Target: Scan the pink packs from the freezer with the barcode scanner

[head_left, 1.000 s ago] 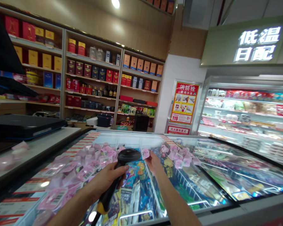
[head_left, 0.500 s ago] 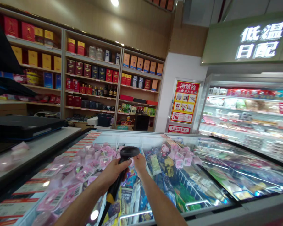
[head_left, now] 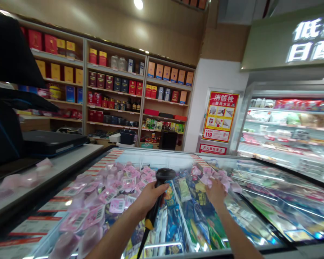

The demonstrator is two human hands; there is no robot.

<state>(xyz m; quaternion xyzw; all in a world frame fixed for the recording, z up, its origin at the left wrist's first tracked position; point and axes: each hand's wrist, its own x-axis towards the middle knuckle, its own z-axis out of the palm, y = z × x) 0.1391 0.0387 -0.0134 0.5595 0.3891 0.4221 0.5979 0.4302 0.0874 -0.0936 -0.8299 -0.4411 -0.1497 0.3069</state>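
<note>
My left hand [head_left: 152, 196] is wrapped around the handle of a black barcode scanner [head_left: 165, 174] with yellow trim. Its cable runs down toward me. My right hand [head_left: 217, 192] reaches into a small heap of pink plastic cups [head_left: 228, 178] on the right side of the freezer's glass top. Its fingertips are among those cups and partly hidden, so whether they grip one is unclear. To the left of the scanner spreads a larger heap of pink cups [head_left: 108, 194], several with white barcode labels facing up.
Bagged frozen goods [head_left: 199, 216] show through the freezer glass. A few pink cups [head_left: 29, 178] lie on the counter [head_left: 95, 151] at left, beside a black device [head_left: 54, 140]. Shelves of boxes [head_left: 113, 86] stand behind, and a lit refrigerated case [head_left: 286, 129] is at right.
My right hand has moved from beside the scanner head to the right-hand heap of cups. The left hand keeps holding the scanner. The view has turned slightly left.
</note>
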